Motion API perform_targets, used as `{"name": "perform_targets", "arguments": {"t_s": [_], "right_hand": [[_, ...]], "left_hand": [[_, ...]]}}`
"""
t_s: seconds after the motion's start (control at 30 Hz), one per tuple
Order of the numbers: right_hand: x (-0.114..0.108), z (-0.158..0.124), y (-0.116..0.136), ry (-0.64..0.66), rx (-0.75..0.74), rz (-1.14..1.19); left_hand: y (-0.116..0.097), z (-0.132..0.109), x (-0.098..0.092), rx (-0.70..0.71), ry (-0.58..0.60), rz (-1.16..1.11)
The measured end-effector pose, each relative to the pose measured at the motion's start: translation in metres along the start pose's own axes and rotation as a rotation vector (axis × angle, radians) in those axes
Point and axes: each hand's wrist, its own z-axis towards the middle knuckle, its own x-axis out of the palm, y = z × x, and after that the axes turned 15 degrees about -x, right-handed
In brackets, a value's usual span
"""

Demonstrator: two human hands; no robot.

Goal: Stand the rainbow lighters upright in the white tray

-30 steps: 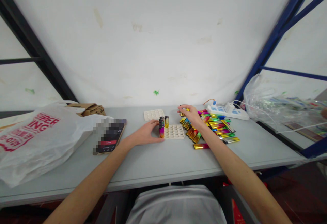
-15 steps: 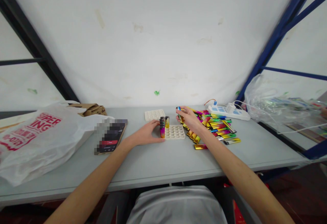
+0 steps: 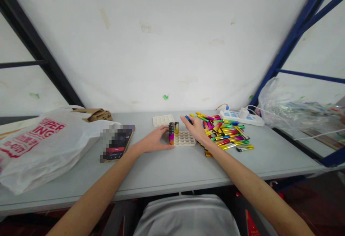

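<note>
My left hand (image 3: 155, 139) curves round the left end of a cream tray with round holes (image 3: 185, 139), its thumb at the near corner and its fingers behind. A row of purple-and-orange lighters (image 3: 171, 137) stands upright at that end, beside my fingers. Next to them a yellow lighter (image 3: 176, 128) is upright too. Over the tray's far right part, my right hand (image 3: 197, 129) pinches a lighter with a dark blue end (image 3: 188, 119); most of it is hidden by the fingers. To the right lies a loose pile of shiny multicoloured lighters (image 3: 229, 135).
A second cream tray (image 3: 163, 120) lies behind, near the wall. At left are a phone (image 3: 118, 144), a white plastic bag (image 3: 45, 142) and some cardboard (image 3: 97, 115). A white power strip (image 3: 242, 118) sits at the back right, near a clear plastic bag (image 3: 293, 110).
My right hand has moved left from the pile's edge to above the tray, turning the lighter it holds. My left hand has stayed at the tray's left end.
</note>
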Motion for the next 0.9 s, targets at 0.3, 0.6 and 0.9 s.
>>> {"name": "perform_targets", "arguments": {"t_s": [0.3, 0.6, 0.9], "right_hand": [[0.0032, -0.0026, 0.0015, -0.046, 0.021, -0.056], [-0.0006, -0.0022, 0.0068, -0.037, -0.022, -0.081], [0.0012, -0.0034, 0.0019, -0.058, 0.012, -0.113]], "left_hand": [[0.0001, 0.0005, 0.0003, -0.002, 0.01, -0.011], [-0.0013, -0.0003, -0.0006, -0.005, 0.005, 0.011], [-0.0011, 0.0, 0.0, 0.004, -0.003, 0.01]]}}
